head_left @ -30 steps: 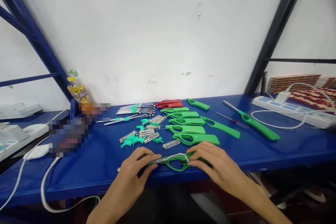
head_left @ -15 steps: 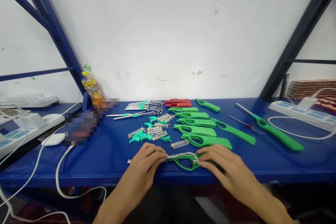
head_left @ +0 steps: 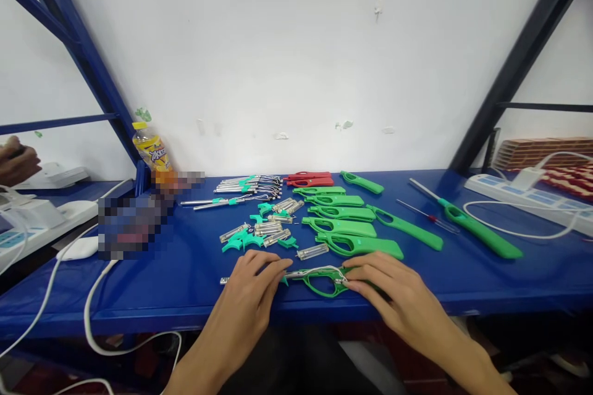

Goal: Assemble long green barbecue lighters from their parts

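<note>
Teal collar (head_left: 284,281) was uncovered, metal rod (head_left: 296,274) pinched more loosely by left hand (head_left: 252,284).
Near the table's (head_left: 472,290) front edge, the green casing (head_left: 324,294) was pinched by right hand (head_left: 393,284), leaving the rod joint visible.

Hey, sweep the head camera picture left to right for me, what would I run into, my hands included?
Another person's hand, yellow-capped drink bottle, your left hand, green handle half, your right hand, slim screwdriver, green lighter with a metal tube, right-side power strip.
</note>
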Tool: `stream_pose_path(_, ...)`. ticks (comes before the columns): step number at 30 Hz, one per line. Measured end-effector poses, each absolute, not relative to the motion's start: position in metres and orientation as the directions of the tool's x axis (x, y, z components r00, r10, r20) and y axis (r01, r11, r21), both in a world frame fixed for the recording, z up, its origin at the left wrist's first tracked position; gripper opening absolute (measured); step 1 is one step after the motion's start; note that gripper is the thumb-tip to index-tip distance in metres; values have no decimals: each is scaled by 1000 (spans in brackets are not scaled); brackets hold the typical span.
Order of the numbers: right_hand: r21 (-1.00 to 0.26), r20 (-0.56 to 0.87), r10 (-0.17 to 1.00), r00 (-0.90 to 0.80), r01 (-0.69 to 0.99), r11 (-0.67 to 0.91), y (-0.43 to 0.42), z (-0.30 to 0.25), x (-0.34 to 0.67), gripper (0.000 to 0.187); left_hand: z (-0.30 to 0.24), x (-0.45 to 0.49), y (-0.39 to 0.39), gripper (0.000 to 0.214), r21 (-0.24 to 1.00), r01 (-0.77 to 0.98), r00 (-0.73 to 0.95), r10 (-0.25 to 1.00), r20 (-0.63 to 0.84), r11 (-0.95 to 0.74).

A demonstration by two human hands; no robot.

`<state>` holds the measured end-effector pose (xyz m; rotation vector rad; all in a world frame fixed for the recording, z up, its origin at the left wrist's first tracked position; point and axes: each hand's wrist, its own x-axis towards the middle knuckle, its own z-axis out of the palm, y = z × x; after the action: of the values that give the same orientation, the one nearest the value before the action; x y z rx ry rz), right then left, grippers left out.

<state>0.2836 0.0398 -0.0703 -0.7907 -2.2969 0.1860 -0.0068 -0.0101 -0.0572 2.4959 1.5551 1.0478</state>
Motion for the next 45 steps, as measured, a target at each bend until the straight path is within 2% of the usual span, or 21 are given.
stream_pose_path(3, -339, 561, 598, -573, 500, 797, 40, -70, 283, 14, -54, -12, -6, 29, 318, 805, 271, 787, 554, -501)
stream_pose_path(6, -336, 562, 596, -574, 500, 798, 40, -70, 283, 15, -47, -18, 6, 31, 196, 837, 325, 753, 573, -510)
stream_pose_path(10, -343, 559, 599, -574, 498, 797, 39, -70, 283, 14, -32, -19, 31, 24, 75, 888, 379, 816, 437, -453)
stream_pose_path(16, -356, 560, 607, -564, 497, 791, 39, -68, 282, 10, -22, -14, 54, 10, 31, 889, 415, 830, 372, -458)
stream_pose_path(22, -376, 569, 616, -545, 494, 784, 38, -68, 281, 10, -16, -16, 36, 14, 108, 869, 403, 816, 415, -484)
stream_pose_path(26, -405, 557, 640, -529, 499, 766, 37, -67, 281, 12, -17, -4, 15, 23, 249, 820, 366, 806, 465, -516)
stream_pose_path(30, -400, 555, 639, -532, 503, 766, 37, -66, 281, 13, -25, 14, 0, 41, 390, 684, 439, 774, 456, -617)
stream_pose_path(34, -396, 555, 641, -530, 509, 764, 37, -66, 280, 14, -34, 25, -9, 38, 456, 660, 405, 794, 455, -597)
stream_pose_path(37, -403, 554, 647, -523, 511, 759, 37, -67, 280, 12, -39, 26, -10, 35, 368, 712, 415, 781, 466, -598)
stream_pose_path(42, -402, 558, 641, -528, 503, 765, 37, -67, 280, 10, -48, 24, -4, 44, 70, 776, 488, 668, 562, -626)
stream_pose_path(45, -408, 558, 645, -521, 505, 761, 37, -67, 280, 10, -51, 24, -2, 41, 6, 829, 459, 686, 565, -560)
